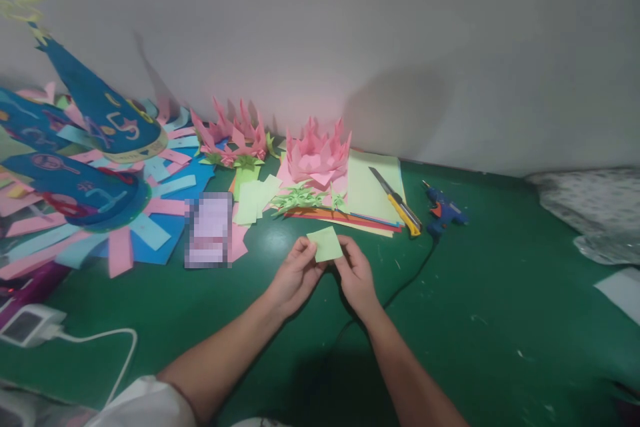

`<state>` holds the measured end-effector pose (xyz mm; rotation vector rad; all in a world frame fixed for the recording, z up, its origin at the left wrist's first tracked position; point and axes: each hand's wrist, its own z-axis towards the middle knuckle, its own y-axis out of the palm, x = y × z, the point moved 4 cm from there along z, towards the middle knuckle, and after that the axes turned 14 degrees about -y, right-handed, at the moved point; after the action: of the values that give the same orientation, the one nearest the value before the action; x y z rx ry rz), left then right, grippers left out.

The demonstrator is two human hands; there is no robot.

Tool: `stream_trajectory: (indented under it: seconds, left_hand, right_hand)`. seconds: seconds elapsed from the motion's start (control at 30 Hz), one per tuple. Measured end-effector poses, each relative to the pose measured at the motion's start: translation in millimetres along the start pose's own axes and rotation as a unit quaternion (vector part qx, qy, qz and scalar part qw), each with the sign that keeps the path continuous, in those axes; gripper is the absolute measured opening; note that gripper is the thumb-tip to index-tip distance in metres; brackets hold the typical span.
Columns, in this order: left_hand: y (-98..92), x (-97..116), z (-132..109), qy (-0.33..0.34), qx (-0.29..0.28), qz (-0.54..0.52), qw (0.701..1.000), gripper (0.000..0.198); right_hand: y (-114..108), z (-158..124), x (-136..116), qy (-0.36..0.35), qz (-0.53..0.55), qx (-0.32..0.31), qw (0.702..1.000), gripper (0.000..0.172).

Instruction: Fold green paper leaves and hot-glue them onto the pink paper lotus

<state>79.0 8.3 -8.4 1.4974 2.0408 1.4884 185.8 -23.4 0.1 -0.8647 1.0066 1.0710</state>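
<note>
A small light green square of paper (pixel 327 244) is held up between both hands over the green table (pixel 480 347). My left hand (pixel 299 271) pinches its left side, with the thumb on top. At the right edge, my right hand (pixel 357 273) grips the same paper with closed fingers. Just beyond the hands lie folded green paper leaves (pixel 300 199). Behind these sits a pink folded paper lotus (pixel 319 157) on a stack of coloured sheets (pixel 376 180). Several cut green paper pieces (pixel 249 203) lie to the left.
A yellow utility knife (pixel 397 203) rests on the sheets, blade exposed. Right of it is a blue glue gun (pixel 445 208), its cord running toward me. Blue decorated cone hats (pixel 100 97), a phone (pixel 209 230), another pink paper flower (pixel 233 137) and a white corded device (pixel 33 325) stand left.
</note>
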Motion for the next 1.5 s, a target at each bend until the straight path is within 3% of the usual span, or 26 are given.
stream_trajectory:
  seconds: [0.2,0.4,0.57,1.2,1.3,1.4,1.5]
  left_hand:
    - [-7.7,13.5,0.6,0.079,0.02,0.039,0.996,0.025]
    - [-9.2,17.6,-3.7,0.15,0.07,0.215,0.962,0.024]
    - [-4.8,15.1,-6.1,0.159,0.076,0.278,0.944,0.024]
    - [-5.2,14.8,-6.2,0.183,0.084,0.308,0.93,0.023]
    - [-3.7,18.4,-10.5,0.25,0.081,0.362,0.894,0.014]
    - [-0.8,23.0,-18.8,0.344,0.098,0.452,0.817,0.008]
    - [2.1,25.1,-24.9,0.389,0.106,0.512,0.758,0.008]
  right_hand:
    - [-1.7,3.3,-3.6,-0.03,-0.011,-0.069,0.997,0.023]
    - [-10.8,4.1,-3.8,0.013,0.012,0.021,1.0,0.025]
    - [-13.9,3.7,-3.9,0.023,0.009,0.063,0.998,0.018]
    - [-13.8,2.4,-0.6,0.03,0.021,0.08,0.996,0.019]
    - [-14.5,4.5,-2.1,0.016,0.014,0.072,0.997,0.02]
    - [-11.8,4.6,2.0,0.05,0.072,0.063,0.994,0.024]
    - [-4.2,2.5,5.1,0.105,0.18,0.041,0.977,0.028]
